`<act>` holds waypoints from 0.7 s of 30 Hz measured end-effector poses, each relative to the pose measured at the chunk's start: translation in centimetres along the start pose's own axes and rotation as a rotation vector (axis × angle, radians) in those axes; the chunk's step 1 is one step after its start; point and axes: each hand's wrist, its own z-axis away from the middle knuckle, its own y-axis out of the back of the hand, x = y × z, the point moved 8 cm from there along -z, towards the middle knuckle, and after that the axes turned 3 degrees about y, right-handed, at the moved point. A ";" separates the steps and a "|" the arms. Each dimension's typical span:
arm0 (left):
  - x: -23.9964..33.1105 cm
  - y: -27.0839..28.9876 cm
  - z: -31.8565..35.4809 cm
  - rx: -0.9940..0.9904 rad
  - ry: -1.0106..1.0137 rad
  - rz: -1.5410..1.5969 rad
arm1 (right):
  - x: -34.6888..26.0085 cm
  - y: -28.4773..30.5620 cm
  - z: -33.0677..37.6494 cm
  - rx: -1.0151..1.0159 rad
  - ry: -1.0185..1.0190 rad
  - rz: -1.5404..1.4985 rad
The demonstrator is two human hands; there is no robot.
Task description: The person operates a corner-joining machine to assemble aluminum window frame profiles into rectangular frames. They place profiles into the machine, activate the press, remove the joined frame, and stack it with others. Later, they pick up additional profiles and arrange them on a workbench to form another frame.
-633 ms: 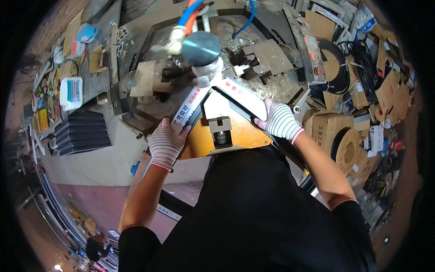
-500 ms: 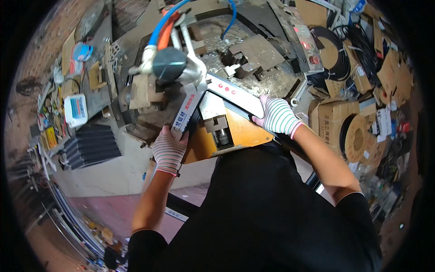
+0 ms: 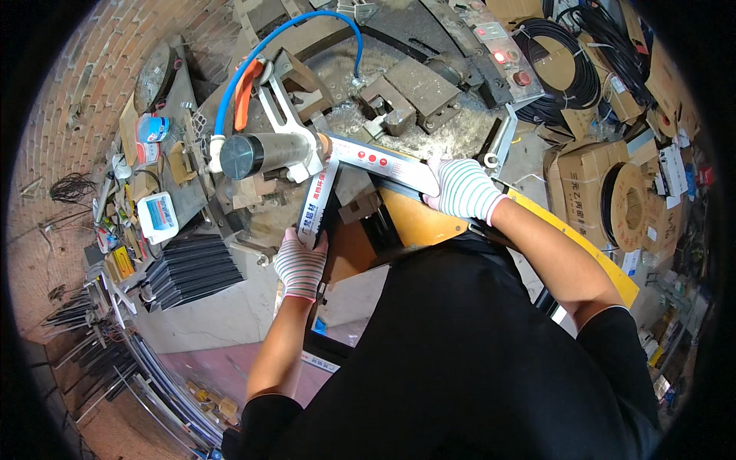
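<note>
Two white-faced dark profile bars meet at an angled corner in front of me. Around the near end of the left bar point(image 3: 317, 201), my left hand point(image 3: 300, 266) is closed, in a striped knit glove. My right hand point(image 3: 463, 189), gloved alike, grips the outer end of the right bar point(image 3: 386, 162). At the corner where the bars meet sits a metal air cylinder point(image 3: 264, 156) with a forked bracket, an orange lever point(image 3: 247, 93) and a blue hose point(image 3: 284, 27). An orange-yellow machine plate point(image 3: 418, 218) lies beneath the bars.
Metal blocks point(image 3: 420, 96) stand on the machine bed beyond. A control box point(image 3: 507, 57) with red buttons sits at the far right. Cartons point(image 3: 571, 192), a cable reel point(image 3: 630, 205) and a yellow strip point(image 3: 583, 245) lie right. Left are a white jug point(image 3: 158, 217) and stacked dark profiles point(image 3: 192, 268).
My view has shifted. The air cylinder, blurred before, has swung left and down and now lies more side-on. The yellow strip now shows beyond my right forearm. Both hands keep hold of the bars.
</note>
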 end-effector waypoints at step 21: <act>0.6 0.3 0.5 -0.033 0.029 -0.102 | 0.8 -0.5 0.2 0.084 0.033 -0.044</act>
